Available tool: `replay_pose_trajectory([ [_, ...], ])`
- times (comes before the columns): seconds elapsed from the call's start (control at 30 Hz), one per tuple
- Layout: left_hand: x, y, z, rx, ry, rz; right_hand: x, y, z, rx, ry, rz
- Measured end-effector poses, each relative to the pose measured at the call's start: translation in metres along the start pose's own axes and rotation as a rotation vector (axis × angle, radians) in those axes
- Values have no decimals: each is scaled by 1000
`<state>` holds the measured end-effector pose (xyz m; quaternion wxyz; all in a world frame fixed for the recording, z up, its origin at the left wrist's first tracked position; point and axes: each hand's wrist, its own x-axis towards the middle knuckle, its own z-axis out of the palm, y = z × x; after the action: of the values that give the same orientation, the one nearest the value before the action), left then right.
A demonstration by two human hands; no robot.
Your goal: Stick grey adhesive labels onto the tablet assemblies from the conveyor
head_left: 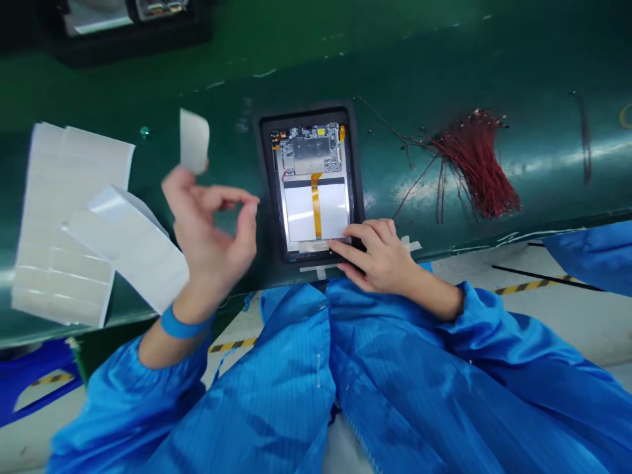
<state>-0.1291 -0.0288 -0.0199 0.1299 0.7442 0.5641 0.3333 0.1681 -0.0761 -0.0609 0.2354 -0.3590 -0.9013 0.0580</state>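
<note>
My left hand point(207, 227) is raised above the green belt point(444, 66), with a small white sticker point(194, 140) stuck to its thumb tip and the other fingers curled loosely apart. My right hand point(378, 253) rests at the lower right corner of an opened tablet point(312, 181) lying in a black tray point(356, 171), fingertips pressing its bottom edge. The tablet shows a circuit board, white panels and an orange flex strip.
White sticker sheets point(64, 217) lie in a pile at the left on the belt. A bundle of thin red wires point(476, 164) lies to the right of the tray. Another black tray point(123, 26) sits at the top left. Blue sleeves fill the foreground.
</note>
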Motion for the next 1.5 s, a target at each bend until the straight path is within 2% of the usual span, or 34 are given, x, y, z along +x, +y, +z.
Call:
replay_pose_trajectory([
  [0.07, 39, -1, 8, 51, -5, -56, -1, 1, 1, 11, 2, -3],
  [0.13, 74, 0, 20, 143, -64, -120, -1, 2, 1, 30, -1, -7],
  [0.2, 100, 1, 33, 242, -114, -156, 0, 3, 0, 50, -2, -15],
  [0.27, 113, 2, 44, 340, -151, -157, 0, 4, 0, 69, 12, -20],
  [0.43, 120, 11, 52, 556, -228, -122, 0, 6, 2, 123, 38, -7],
  [0.57, 125, 32, 52, 762, -332, -155, 0, 7, 2, 164, 37, -10],
  [0.7, 131, 50, 56, 735, -418, -168, 2, 8, 1, 178, 39, -17],
  [0.9, 135, 46, 65, 876, -452, -111, 1, 8, 4, 142, 75, -59],
  [1.03, 134, 24, 64, 704, -321, -60, 6, 0, 4, 66, 80, -133],
  [1.17, 138, -20, 52, 296, -156, -353, 19, -8, -1, 18, 42, -133],
  [1.33, 134, -81, 12, -232, -81, -684, 27, -14, -4, -6, 9, -151],
  [1.43, 128, -117, -16, -287, -23, -713, 30, -19, -5, -17, -4, -162],
  [1.5, 126, -141, -33, -183, 86, -670, 35, -24, -6, -29, -8, -154],
])
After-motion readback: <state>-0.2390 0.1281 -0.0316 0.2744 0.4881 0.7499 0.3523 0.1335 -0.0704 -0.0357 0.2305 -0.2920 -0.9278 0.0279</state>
